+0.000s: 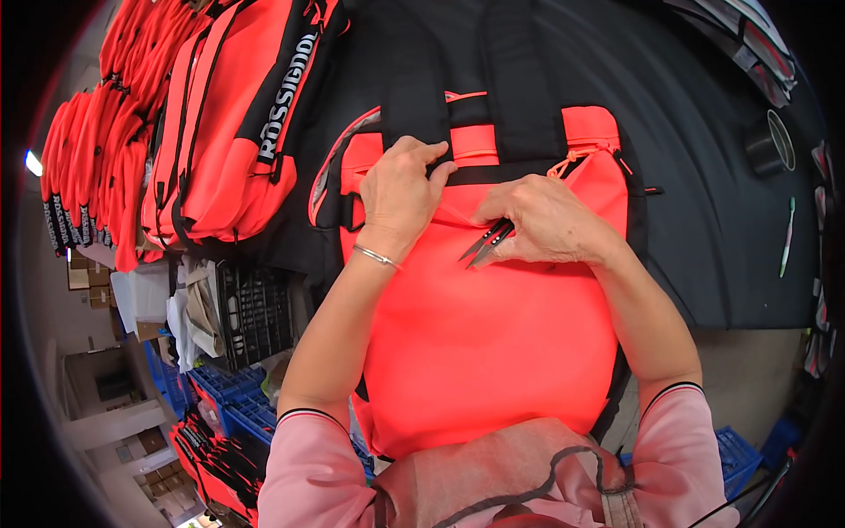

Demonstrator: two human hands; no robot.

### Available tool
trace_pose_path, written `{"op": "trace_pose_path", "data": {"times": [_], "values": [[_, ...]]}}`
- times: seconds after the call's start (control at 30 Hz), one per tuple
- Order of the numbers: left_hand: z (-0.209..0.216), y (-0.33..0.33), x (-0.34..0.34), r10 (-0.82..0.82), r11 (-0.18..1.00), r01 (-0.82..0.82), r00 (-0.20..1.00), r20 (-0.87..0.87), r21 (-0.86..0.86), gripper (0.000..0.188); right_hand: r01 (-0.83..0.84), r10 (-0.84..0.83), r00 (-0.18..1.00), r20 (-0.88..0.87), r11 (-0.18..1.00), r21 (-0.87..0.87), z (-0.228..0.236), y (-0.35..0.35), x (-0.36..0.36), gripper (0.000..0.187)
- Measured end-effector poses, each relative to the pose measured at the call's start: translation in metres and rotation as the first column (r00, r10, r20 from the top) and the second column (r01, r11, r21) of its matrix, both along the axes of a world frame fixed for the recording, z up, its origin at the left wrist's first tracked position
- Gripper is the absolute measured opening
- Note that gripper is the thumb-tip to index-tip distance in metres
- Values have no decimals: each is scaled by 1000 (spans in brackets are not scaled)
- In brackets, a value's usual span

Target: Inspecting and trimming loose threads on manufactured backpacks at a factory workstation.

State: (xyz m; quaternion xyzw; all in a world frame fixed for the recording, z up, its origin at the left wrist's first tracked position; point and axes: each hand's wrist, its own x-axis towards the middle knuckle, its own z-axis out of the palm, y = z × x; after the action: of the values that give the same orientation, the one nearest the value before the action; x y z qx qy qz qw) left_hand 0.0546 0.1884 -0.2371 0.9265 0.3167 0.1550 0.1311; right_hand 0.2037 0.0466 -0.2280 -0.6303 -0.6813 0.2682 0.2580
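The apron (497, 462) is on the body side of the fingers; the bag (493, 352) lies beneath them. The left hand (400, 195) touches it beside a strap (417, 97), grip unclear; the right hand (550, 220) grasps snips (502, 231), probably tucked to leave fingers free.

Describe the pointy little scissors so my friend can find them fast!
Find the big, bright coral fabric backpack with wide black straps, in the picture's middle. Over it, the bare right hand holds small, dark metal snips, pointing toward the lower left. Two thin, pointed blades set them apart from the soft backpack behind them.
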Motion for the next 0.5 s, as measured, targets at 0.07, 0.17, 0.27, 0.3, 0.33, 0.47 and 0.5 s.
{"op": "trace_pose_path", "data": {"times": [0.07, 0.17, 0.27, 0.3, 0.33, 0.47, 0.5], "values": [[-5, 0, 4, 19, 1000, -19, 1000, -16, 2, 24, 5, -4, 1000, 25, 999, -34, 1, 0, 0, 50], [-13, -1, 5, -9, 998, 8, 1000, 22, 55, 15, 3, -2, 1000, 16, 998, -70, 1, 1, 0, 51], [-20, 0, -1, -43, 994, 34, 995, 87, 108, 10, 6, -6, 1000, -2, 999, -52, -1, 0, 2, 52], [-21, 1, -3, -43, 994, 32, 993, 106, 102, 9, 5, -5, 1000, -8, 999, -32, -2, -1, 2, 52], [-22, 3, -5, -48, 992, 35, 992, 112, 119, 9, -1, 0, 1000, -16, 1000, -14, -3, -1, 3, 54], [-27, 3, -13, -21, 998, 34, 969, 245, -47, 7, 21, -17, 994, -109, 999, 36, -8, -1, 5, 44], [-29, 2, -14, 6, 996, 17, 963, 270, -83, 10, 14, -6, 993, -119, 998, 62, -9, 1, 6, 44]]}}
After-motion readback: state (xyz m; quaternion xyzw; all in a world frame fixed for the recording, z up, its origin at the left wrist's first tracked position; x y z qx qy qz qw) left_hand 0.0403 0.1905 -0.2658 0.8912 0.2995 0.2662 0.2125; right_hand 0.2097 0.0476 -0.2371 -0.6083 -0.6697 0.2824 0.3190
